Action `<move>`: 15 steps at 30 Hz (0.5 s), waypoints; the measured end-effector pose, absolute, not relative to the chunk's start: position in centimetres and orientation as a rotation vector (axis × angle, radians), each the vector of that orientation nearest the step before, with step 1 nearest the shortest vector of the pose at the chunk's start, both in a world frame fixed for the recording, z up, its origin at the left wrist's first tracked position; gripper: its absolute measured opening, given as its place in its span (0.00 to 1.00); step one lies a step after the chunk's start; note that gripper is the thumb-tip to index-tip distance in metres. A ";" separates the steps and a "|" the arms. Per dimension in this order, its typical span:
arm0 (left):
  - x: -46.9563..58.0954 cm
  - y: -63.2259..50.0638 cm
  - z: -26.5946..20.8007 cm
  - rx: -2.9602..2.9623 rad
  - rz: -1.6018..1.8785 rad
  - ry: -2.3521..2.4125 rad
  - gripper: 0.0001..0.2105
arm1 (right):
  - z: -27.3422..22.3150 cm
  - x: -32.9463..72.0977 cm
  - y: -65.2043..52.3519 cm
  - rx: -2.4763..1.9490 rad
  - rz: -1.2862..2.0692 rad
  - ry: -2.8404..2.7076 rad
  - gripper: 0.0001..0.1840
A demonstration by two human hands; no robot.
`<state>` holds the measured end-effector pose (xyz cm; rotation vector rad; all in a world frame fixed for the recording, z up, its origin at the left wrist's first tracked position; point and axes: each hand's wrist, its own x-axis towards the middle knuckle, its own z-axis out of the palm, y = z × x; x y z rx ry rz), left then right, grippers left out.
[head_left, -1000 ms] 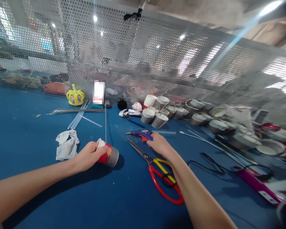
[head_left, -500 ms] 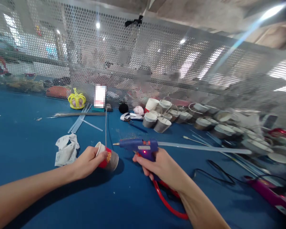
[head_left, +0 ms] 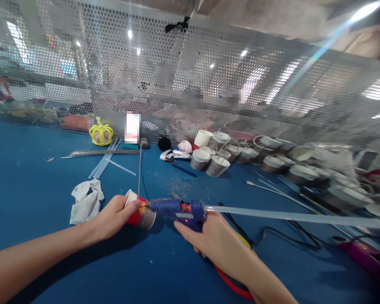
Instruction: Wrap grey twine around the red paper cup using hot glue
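Nearest us, our right hand (head_left: pixel 209 236) has its fingers wrapped tight round the grip of the blue glue gun (head_left: pixel 177 210), which a sec ago lay on the blue table (head_left: pixel 34 169) w/ the hand only reaching for it; half a sec ago it was lifted and aimed left, and now the nozzle tip touches the paper cup (head_left: pixel 139 211), so we judge gluing is starting at the cup's side. The clear glue stick (head_left: pixel 288 216) trails out the back twd the right. Our left hand (head_left: pixel 117 215) is unchanged: fingers curled over the cup, thumb pressing its rim, the cup lying on its side on the table, red band and grey wrap showing, a thin string (head_left: pixel 139 169) running up from it. The red scissors (head_left: pixel 231 285), plain to see earlier, are now mostly hidden under the right forearm. Left of the cup lies crumpled white paper (head_left: pixel 84 200). Farther back: a cluster of wrapped cups (head_left: pixel 209 160), a yellow crown (head_left: pixel 100 133), then the perforated metal screen (head_left: pixel 190 76).
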<state>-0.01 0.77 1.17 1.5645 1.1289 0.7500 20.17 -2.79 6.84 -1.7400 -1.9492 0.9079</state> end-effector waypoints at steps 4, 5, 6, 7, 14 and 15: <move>0.0 0.8 1.1 1.541 0.747 1.151 0.17 | 6.8 20.1 -3.1 -1.785 0.789 -2.000 0.10; 0.0 0.8 1.2 1.536 0.746 1.156 0.17 | 6.9 20.0 -3.1 -1.790 0.750 -2.021 0.10; 0.0 0.8 1.3 1.535 0.746 1.160 0.18 | 7.0 20.0 -3.2 -1.794 0.707 -2.044 0.09; 0.1 0.7 1.3 1.534 0.743 1.162 0.18 | 7.1 20.0 -3.2 -1.797 0.666 -2.068 0.09; 0.2 0.7 1.6 1.509 0.752 1.140 0.17 | 7.0 20.4 -3.3 -1.754 0.539 -2.190 0.10; 0.2 0.7 1.6 1.503 0.749 1.140 0.17 | 6.9 20.4 -3.4 -1.732 0.536 -2.190 0.10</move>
